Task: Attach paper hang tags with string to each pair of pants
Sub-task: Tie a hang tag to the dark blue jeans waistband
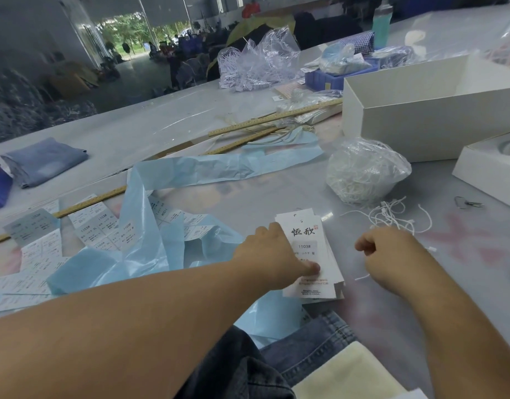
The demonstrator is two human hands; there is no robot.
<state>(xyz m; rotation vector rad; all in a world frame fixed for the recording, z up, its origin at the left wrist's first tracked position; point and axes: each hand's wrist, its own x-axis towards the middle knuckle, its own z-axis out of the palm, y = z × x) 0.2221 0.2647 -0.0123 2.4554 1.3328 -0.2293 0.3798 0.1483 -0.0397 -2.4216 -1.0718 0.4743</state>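
A small stack of white paper hang tags lies on the table in front of me. My left hand rests on the stack, its thumb pressing the top tag. My right hand is curled just right of the stack, and a thin white string shows at its lower edge; whether it pinches the string I cannot tell. Loose white strings lie beyond that hand. A clear bag of strings sits further back. Dark denim pants lie at the near edge between my arms.
Crumpled light-blue plastic and sheets of size stickers cover the table on the left. Wooden rulers lie across the middle. Open white boxes stand at the right. A folded blue garment lies far left.
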